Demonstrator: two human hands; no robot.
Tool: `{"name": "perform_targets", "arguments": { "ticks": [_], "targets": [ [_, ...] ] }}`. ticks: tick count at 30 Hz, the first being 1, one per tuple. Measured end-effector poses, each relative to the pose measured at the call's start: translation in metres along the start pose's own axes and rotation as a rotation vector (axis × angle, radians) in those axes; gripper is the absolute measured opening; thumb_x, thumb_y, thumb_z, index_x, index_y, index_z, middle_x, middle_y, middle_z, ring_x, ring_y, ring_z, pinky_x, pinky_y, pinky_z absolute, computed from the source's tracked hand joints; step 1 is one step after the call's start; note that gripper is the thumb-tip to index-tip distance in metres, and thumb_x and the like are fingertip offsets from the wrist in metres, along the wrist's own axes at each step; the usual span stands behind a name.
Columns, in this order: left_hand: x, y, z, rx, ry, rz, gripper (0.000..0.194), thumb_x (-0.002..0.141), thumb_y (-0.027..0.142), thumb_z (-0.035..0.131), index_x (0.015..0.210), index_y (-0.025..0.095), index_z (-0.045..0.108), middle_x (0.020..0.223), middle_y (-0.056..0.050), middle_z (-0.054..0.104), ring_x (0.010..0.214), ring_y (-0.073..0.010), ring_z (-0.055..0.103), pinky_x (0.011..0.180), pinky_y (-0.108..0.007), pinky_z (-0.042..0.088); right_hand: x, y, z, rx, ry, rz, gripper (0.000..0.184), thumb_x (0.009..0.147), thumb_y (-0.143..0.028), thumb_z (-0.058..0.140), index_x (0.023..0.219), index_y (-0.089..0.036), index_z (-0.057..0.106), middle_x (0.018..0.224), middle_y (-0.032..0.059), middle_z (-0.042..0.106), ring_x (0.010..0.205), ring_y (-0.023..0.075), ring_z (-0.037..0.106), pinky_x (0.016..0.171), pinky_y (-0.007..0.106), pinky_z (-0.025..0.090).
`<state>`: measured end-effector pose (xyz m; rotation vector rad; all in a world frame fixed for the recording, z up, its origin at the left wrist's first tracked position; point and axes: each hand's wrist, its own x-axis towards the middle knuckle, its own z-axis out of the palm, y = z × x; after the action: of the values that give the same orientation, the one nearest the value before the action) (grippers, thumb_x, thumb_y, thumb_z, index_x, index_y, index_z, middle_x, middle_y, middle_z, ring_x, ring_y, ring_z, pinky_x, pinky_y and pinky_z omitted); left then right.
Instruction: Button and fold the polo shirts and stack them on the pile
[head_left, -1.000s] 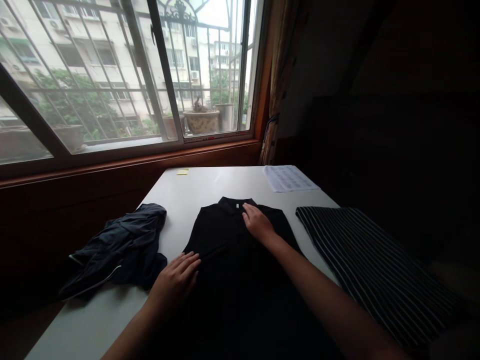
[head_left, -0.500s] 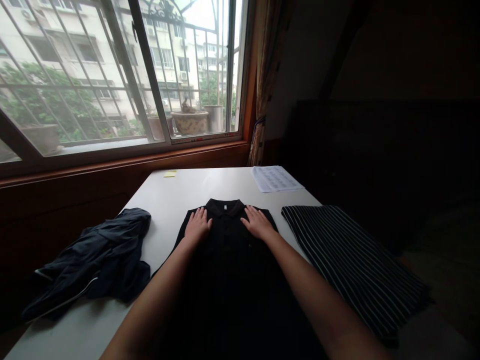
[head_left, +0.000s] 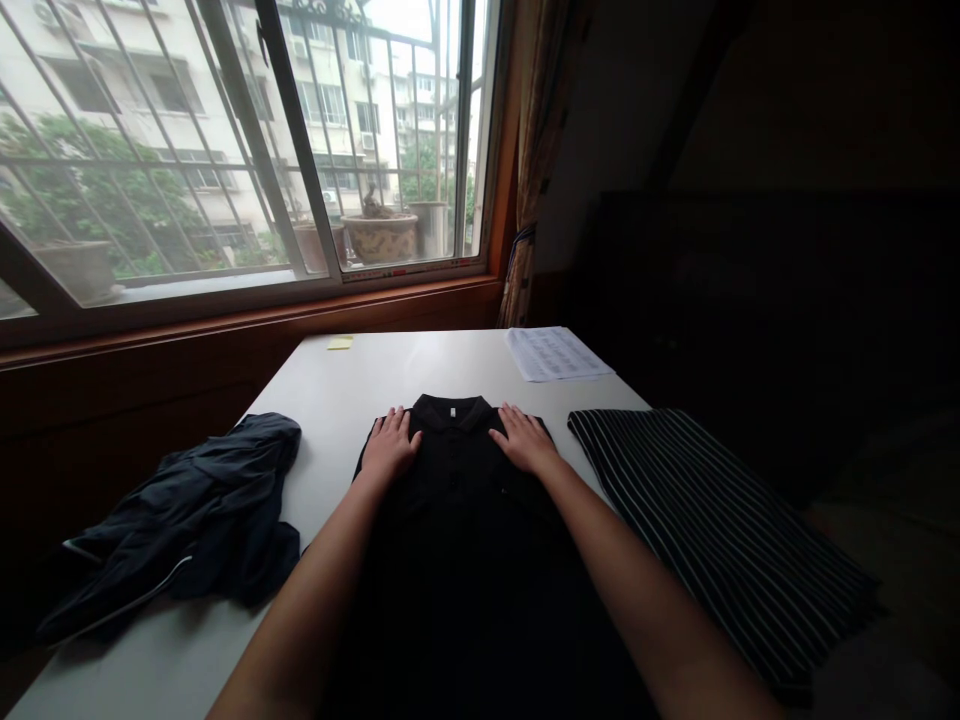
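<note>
A black polo shirt (head_left: 454,540) lies face up on the white table (head_left: 405,365), its collar towards the far side and a small white label inside the neck. My left hand (head_left: 391,447) rests flat on the shirt's left shoulder, fingers spread. On the right shoulder lies my right hand (head_left: 523,440), also flat with its fingers apart. Neither hand grasps the cloth. The lower part of the shirt runs into deep shadow between my forearms, so its hem cannot be made out.
A crumpled dark blue garment (head_left: 195,510) with white piping lies at the left. Black cloth with white stripes (head_left: 712,520) lies spread at the right. Printed sheets (head_left: 559,353) and a yellow sticky note (head_left: 340,342) are at the far edge, below a barred window (head_left: 375,150).
Both hands have slid slightly outward over the shoulders of the polo shirt, a little farther from the collar. The view has shifted slightly.
</note>
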<state>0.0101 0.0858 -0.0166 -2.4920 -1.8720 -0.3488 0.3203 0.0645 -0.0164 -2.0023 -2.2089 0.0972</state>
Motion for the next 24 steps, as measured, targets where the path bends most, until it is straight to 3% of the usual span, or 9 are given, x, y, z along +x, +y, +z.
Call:
{"name": "perform_targets", "arguments": {
  "ticks": [4,8,18,24],
  "targets": [
    [-0.009,0.002,-0.011,-0.008,0.086,0.037,0.05,0.101,0.04,0.037,0.141,0.014,0.051,0.153,-0.013,0.045,0.147,-0.0284,0.031,0.121,-0.042,0.025,-0.01,-0.005,-0.005,-0.017,0.114,0.008,0.059,0.103,-0.047,0.028,0.148,-0.014,0.047,0.162,0.0087,0.033,0.15,0.0243,0.022,0.122,0.037,0.018],
    [-0.016,0.005,-0.018,-0.016,0.123,0.06,0.041,0.101,0.034,0.038,0.13,0.016,0.06,0.134,-0.011,0.059,0.13,-0.0265,0.048,0.113,-0.038,0.036,-0.02,-0.011,-0.012,-0.03,0.194,0.037,0.05,0.103,-0.041,0.029,0.135,-0.018,0.06,0.146,0.0123,0.051,0.135,0.0291,0.039,0.114,0.039,0.031],
    [-0.01,0.002,-0.01,0.013,0.133,0.01,0.049,0.099,0.038,0.04,0.139,0.012,0.054,0.143,-0.015,0.054,0.131,-0.0304,0.045,0.113,-0.042,0.035,-0.02,-0.019,-0.013,-0.097,0.252,0.065,0.039,0.1,-0.035,0.04,0.122,-0.015,0.065,0.131,0.016,0.061,0.117,0.0306,0.05,0.099,0.041,0.04],
    [-0.003,-0.001,-0.006,0.055,0.111,0.025,0.053,0.1,0.04,0.038,0.14,0.009,0.053,0.147,-0.016,0.05,0.136,-0.0302,0.041,0.118,-0.039,0.027,-0.011,-0.016,-0.01,-0.114,0.267,0.049,0.039,0.1,-0.035,0.042,0.124,-0.014,0.065,0.134,0.0132,0.061,0.118,0.0291,0.052,0.101,0.039,0.039]
  ]
}}
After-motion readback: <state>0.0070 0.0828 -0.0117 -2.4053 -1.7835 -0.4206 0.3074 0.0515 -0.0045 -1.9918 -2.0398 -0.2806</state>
